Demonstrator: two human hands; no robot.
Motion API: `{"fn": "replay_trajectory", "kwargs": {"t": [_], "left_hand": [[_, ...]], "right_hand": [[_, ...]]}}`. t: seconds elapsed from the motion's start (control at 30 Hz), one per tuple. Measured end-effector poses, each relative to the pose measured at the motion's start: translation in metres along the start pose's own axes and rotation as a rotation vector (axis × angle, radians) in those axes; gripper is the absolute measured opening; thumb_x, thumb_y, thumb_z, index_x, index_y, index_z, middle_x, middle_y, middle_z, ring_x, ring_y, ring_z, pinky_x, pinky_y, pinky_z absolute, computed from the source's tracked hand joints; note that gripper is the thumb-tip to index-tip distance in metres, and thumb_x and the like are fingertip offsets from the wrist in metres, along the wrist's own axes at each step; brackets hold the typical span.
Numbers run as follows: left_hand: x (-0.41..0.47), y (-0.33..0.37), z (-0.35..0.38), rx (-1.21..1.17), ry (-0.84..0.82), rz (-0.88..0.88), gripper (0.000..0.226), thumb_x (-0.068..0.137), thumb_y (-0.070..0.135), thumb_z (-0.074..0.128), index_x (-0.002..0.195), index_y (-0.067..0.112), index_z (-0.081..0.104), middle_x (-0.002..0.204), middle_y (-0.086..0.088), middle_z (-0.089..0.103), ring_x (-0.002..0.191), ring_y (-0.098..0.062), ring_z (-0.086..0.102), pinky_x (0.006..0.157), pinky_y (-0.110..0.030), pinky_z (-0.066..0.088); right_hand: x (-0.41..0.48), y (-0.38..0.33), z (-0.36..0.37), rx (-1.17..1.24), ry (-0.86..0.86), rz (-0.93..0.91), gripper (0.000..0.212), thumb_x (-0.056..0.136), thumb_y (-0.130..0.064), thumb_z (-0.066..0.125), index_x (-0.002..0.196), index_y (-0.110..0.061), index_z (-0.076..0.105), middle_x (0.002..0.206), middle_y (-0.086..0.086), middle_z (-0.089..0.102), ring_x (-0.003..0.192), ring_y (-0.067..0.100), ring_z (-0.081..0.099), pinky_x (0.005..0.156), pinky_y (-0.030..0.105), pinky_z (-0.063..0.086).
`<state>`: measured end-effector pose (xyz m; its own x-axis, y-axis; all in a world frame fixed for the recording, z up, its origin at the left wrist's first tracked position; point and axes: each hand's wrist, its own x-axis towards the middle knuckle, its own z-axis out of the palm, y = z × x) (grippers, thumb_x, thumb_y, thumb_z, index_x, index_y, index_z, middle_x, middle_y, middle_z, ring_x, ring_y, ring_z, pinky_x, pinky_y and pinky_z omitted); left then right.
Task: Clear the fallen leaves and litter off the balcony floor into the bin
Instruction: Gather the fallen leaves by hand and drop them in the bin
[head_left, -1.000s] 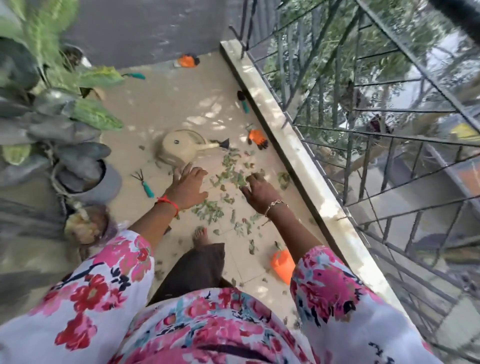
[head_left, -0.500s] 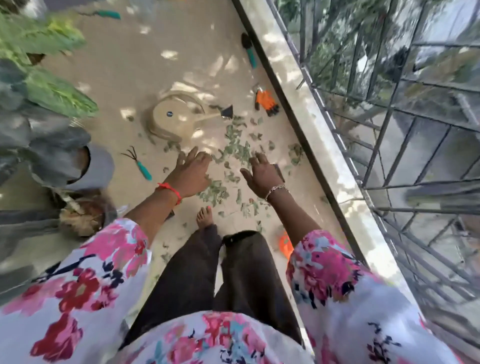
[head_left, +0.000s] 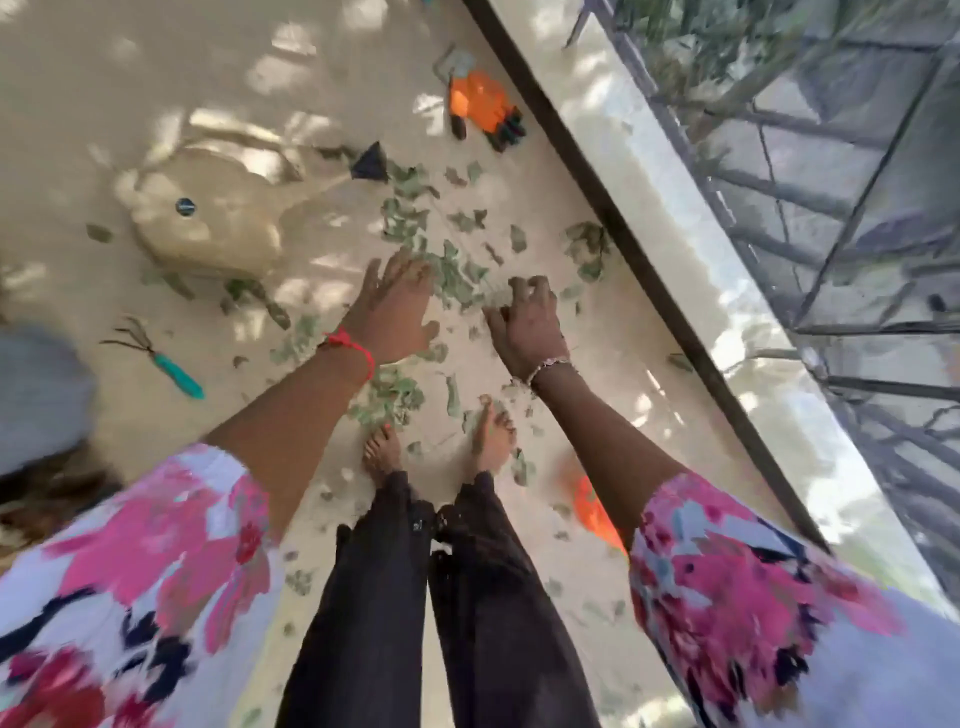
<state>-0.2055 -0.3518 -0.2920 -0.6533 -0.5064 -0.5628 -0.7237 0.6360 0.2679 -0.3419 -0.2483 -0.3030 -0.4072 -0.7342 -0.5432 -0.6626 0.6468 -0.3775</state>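
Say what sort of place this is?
Most likely a home balcony: a metal railing runs along a raised ledge with trees beyond it, and a watering can, a hand rake and fallen leaves lie on the pale floor.

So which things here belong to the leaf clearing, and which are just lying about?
Job: leaf scraps, left hand flat on them, right hand clawing at them. No bin in view.
Lying about: watering can, hand rake, orange gloves, grey pot.
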Motion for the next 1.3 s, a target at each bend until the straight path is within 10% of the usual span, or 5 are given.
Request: {"fn": "replay_trajectory", "kwargs": {"t": [0.43,0.7,0.97,1.17,1.3], "left_hand": [[0.267,-0.077,0.217,-0.106,0.125,0.165,0.080,0.082,0.035,0.067,0.146,0.017,0.022,0.157,-0.003,0.008,0.146,-0.022,-0.004,0.118,-0.047,0.003],[0.359,-0.134,0.270,0.017,0.286,0.241,0.078,0.084,0.056,0.054,0.146,0.025,0.018,0.158,-0.002,0.004,0.145,-0.022,-0.008,0.115,-0.054,-0.006],[0.395,-0.139,0.283,0.065,0.445,0.310,0.076,0.079,0.071,0.026,0.141,0.027,0.028,0.157,0.000,0.011,0.146,-0.019,0.001,0.114,-0.053,-0.009],[0.421,-0.133,0.274,0.109,0.529,0.391,0.070,0.078,0.068,0.029,0.131,0.022,0.037,0.140,-0.005,0.031,0.137,-0.028,0.021,0.115,-0.056,0.008],[0.416,-0.129,0.268,0.078,0.531,0.412,0.065,0.080,0.063,0.032,0.128,0.020,0.040,0.134,-0.006,0.036,0.130,-0.024,0.027,0.112,-0.049,0.013]], "right_hand": [[0.278,0.177,0.140,0.511,0.518,0.620,0.078,0.090,-0.049,0.047,0.149,-0.018,0.006,0.155,0.017,0.002,0.144,0.031,0.002,0.115,0.038,0.007],[0.356,0.288,0.167,-0.172,0.406,0.252,0.076,0.086,-0.069,0.033,0.148,-0.028,0.015,0.157,0.011,0.003,0.144,0.030,-0.005,0.118,0.045,0.001],[0.376,0.293,0.200,-0.150,0.593,0.093,0.074,0.081,-0.070,0.023,0.141,-0.026,0.031,0.152,0.011,0.021,0.142,0.029,0.011,0.116,0.048,0.009],[0.366,0.247,0.208,0.034,0.484,-0.352,0.071,0.079,-0.063,0.033,0.138,-0.023,0.040,0.148,0.007,0.030,0.135,0.021,0.027,0.111,0.038,0.021],[0.363,0.247,0.196,0.152,0.585,-0.265,0.071,0.080,-0.065,0.034,0.139,-0.027,0.036,0.152,0.003,0.023,0.138,0.019,0.025,0.111,0.040,0.023]]}}
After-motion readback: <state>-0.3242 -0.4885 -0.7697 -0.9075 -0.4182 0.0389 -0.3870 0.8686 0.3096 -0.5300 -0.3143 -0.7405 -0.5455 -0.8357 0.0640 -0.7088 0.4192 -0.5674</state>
